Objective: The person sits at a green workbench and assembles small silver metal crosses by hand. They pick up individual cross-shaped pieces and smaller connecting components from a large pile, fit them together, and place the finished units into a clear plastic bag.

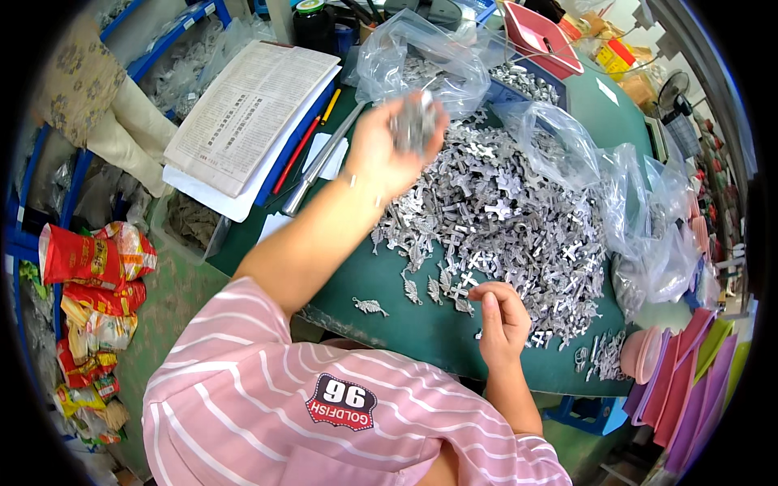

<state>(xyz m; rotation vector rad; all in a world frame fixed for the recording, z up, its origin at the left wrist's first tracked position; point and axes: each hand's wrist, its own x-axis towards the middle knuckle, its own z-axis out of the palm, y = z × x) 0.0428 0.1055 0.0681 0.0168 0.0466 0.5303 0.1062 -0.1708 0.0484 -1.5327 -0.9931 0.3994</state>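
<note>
My left hand (381, 150) is raised over the far left edge of a heap of small grey metal charms (510, 211). Cupped in its fingers is a handful of metal charms (414, 125), smeared by motion. At the heap's near edge, my right hand (504, 328) has its thumb and fingers drawn together; anything between them is too small or hidden to tell. Cross-shaped charms (478, 261) lie close by. Beside them are fish-shaped charms (412, 287), and a single fish charm (370, 306) lies apart near the table's front edge.
Clear plastic bags (421, 61) stand behind the heap, with more bags (640, 219) at its right. A blue tray of metal parts (527, 81) and a pink basin (541, 36) are at the back. Left are a printed sheet (251, 113), pencils (297, 154) and a metal rod (320, 158).
</note>
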